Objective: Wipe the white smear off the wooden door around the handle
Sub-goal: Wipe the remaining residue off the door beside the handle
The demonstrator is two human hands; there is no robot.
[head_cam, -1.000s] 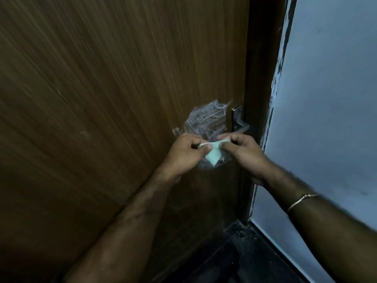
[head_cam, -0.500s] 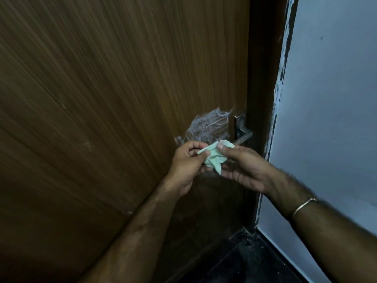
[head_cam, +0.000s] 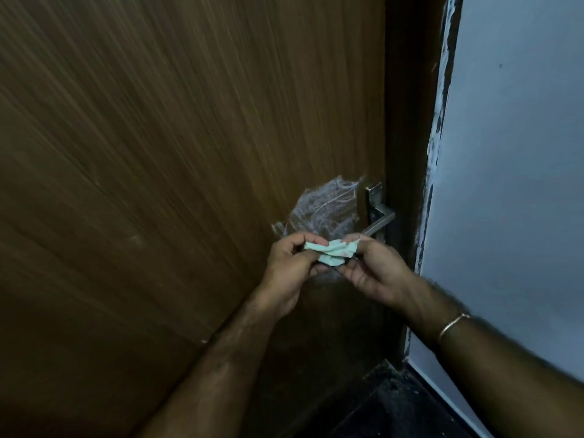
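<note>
A white smear (head_cam: 325, 207) of streaks covers the wooden door (head_cam: 177, 159) just left of the metal handle (head_cam: 378, 216). Below the smear, both my hands hold a small crumpled pale green cloth (head_cam: 331, 252) between them. My left hand (head_cam: 292, 267) pinches its left end. My right hand (head_cam: 374, 273) grips its right end, palm turned up. The cloth is in the air, a little off the door and under the handle's lever. The lower part of the smear is hidden behind my hands.
A dark door frame (head_cam: 407, 153) runs beside the handle. To its right is a pale blue-grey wall (head_cam: 512, 184) with chipped paint along the edge. A dark floor (head_cam: 401, 406) lies below. A thin bangle (head_cam: 452, 325) circles my right wrist.
The cloth, first a small folded piece held by its corners, has been bunched and stretched sideways between both hands. My right hand has turned palm up. The view shifted slightly.
</note>
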